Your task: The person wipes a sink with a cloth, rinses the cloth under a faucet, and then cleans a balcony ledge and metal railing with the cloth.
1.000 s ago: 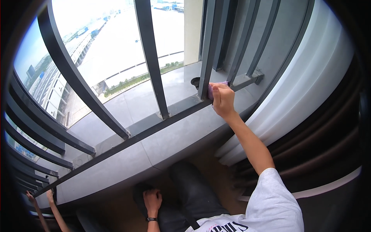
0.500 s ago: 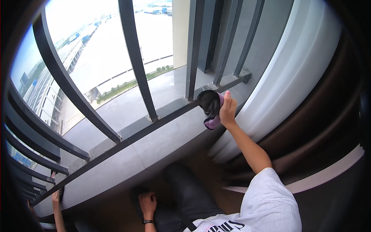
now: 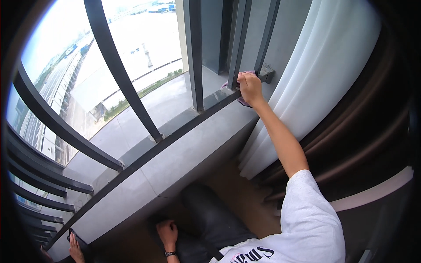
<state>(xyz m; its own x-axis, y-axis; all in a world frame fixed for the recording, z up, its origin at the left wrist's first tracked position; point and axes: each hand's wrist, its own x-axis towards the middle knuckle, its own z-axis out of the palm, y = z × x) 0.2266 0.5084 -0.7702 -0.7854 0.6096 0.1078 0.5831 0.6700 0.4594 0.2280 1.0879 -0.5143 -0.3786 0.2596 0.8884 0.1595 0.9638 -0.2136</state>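
Observation:
Far out at the right end of the railing, my right hand [image 3: 250, 87] grips a purple and black cloth [image 3: 244, 102]. It presses the cloth around the dark lower rail [image 3: 180, 130], beside the foot of an upright bar [image 3: 239, 48]. Much of the cloth is hidden behind the fingers. My left hand [image 3: 167, 232], with a dark band at its wrist, rests low on my dark-trousered leg. Its fingers are curled in, and nothing shows in them.
A pale stone ledge [image 3: 149, 175] runs below the railing. White curtain [image 3: 302, 87] and brown curtain [image 3: 351, 140] hang at the right, close to my forearm. Another person's hand [image 3: 75, 249] touches the ledge at the lower left. Buildings show outside.
My right hand has moved farther right and away, taking the cloth from the ledge's edge onto the rail. The view has shifted right. The other person's hand now appears lower.

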